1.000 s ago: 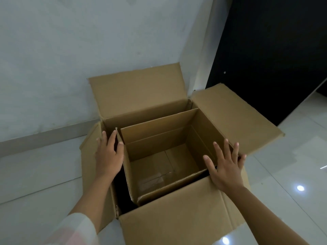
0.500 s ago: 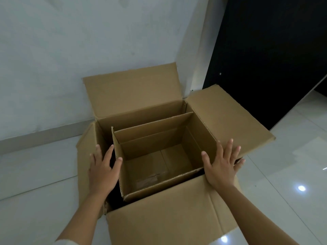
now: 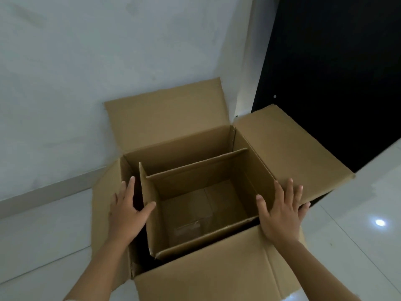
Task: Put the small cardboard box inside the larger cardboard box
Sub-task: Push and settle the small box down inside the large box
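The larger cardboard box (image 3: 165, 118) stands on the floor with all its flaps spread outward. The small cardboard box (image 3: 195, 177), open-topped and empty, sits down inside it, its rim below the large box's rim. My left hand (image 3: 125, 211) is flat with fingers spread beside the small box's left wall, thumb touching its left edge. My right hand (image 3: 280, 211) lies flat, fingers apart, at the right side, over the fold of the large box's right flap. Neither hand grips anything.
A pale wall (image 3: 108, 61) with a skirting strip runs behind the box. A dark doorway or panel (image 3: 336, 72) stands at the right rear. Glossy white floor tiles (image 3: 358, 246) surround the box, with light reflections at the right.
The small box has sunk lower into the larger box and now sits level. Both hands followed it down and stay flat at its sides.
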Tool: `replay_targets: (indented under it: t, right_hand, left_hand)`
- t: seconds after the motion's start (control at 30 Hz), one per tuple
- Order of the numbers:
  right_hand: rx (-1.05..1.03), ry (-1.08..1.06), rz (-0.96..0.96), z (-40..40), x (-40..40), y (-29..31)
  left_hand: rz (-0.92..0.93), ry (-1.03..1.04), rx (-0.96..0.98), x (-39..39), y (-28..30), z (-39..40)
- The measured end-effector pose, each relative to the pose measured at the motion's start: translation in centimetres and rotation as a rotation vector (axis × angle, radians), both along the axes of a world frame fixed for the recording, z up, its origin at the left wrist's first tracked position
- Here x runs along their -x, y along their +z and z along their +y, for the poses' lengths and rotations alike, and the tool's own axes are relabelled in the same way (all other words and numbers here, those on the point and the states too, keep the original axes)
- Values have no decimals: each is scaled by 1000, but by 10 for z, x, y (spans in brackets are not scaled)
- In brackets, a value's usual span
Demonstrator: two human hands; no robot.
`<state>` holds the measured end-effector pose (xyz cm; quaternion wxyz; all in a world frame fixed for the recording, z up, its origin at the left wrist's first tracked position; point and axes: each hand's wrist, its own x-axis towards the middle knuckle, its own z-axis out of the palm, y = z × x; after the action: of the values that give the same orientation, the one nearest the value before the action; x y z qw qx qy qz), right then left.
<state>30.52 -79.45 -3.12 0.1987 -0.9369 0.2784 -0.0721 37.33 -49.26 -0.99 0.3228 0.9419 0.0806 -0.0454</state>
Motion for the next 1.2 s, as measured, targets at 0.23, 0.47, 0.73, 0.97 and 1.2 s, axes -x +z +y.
replay_targets:
  t: [0.23, 0.47, 0.73, 0.97, 1.2]
  right_hand:
    - [15, -4, 27, 0, 0, 3]
    - [21, 10, 46, -2, 2, 1]
    - [-11, 4, 66, -1, 2, 4]
    - [-4, -35, 13, 1, 1, 3]
    - [-265, -371, -256, -5, 5, 13]
  left_hand:
    - [58, -126, -486, -75, 15, -18]
    - [-19, -30, -498, -105, 17, -34]
    - [-97, 39, -428, -101, 15, -42]
    - [-118, -109, -333, -105, 18, -40]
    - [-368, 44, -184, -110, 30, -26]
